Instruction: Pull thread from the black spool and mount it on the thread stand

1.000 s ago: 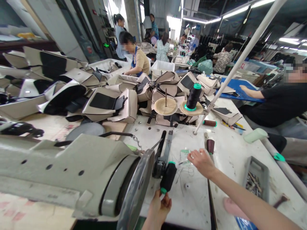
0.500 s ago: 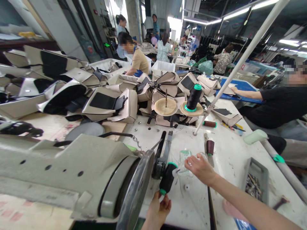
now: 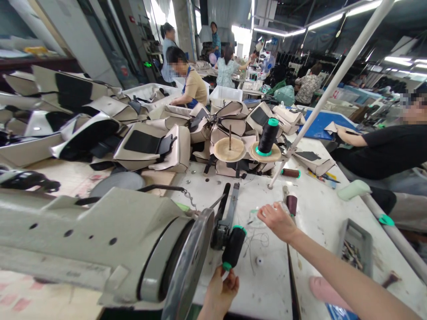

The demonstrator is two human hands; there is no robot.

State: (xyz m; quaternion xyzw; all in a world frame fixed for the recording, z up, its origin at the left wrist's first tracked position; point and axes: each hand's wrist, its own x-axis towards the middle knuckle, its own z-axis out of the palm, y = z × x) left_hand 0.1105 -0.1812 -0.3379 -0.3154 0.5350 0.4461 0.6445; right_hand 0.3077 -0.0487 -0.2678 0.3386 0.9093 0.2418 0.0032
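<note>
Black thread spool, left hand pinching its base, right hand curled round a blurry clear item

Black green-capped thread spool, tilted

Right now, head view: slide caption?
Left hand grips black thread spool beside sewing machine handwheel; right hand holds clear item above table.

The head-worn camera looks forward and down, close over the worktable.
</note>
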